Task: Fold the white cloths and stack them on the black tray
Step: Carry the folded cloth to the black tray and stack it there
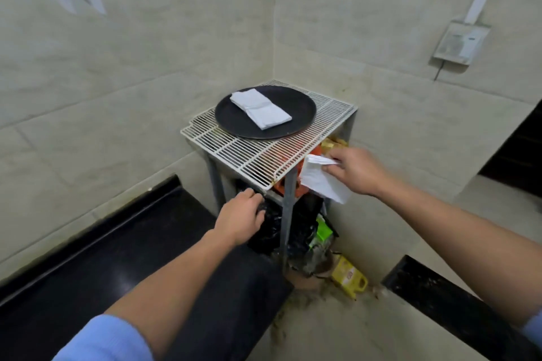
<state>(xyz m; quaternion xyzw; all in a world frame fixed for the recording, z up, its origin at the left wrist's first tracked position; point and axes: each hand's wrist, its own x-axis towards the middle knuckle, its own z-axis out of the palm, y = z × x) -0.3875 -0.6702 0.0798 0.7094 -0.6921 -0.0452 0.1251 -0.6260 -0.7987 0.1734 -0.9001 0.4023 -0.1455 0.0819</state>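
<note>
A tiled wall corner [272, 38] is occupied by a metal stand topped with a white wire rack [249, 155]. To the near left a black counter [117, 243] is seen. A round black tray [234, 123] rests on the far part of the rack, and folded white cloths [260, 108] are laid on it, two side by side. Black bags [269, 228] and a yellow bottle [349, 275] are crowded under the stand. At the rack's near right edge a white cloth [319, 182] is pinched between thumb and fingers of the right hand [356, 170] and hangs down. The left hand [243, 217] is held empty below the rack's near corner, fingers loosely curled.
</note>
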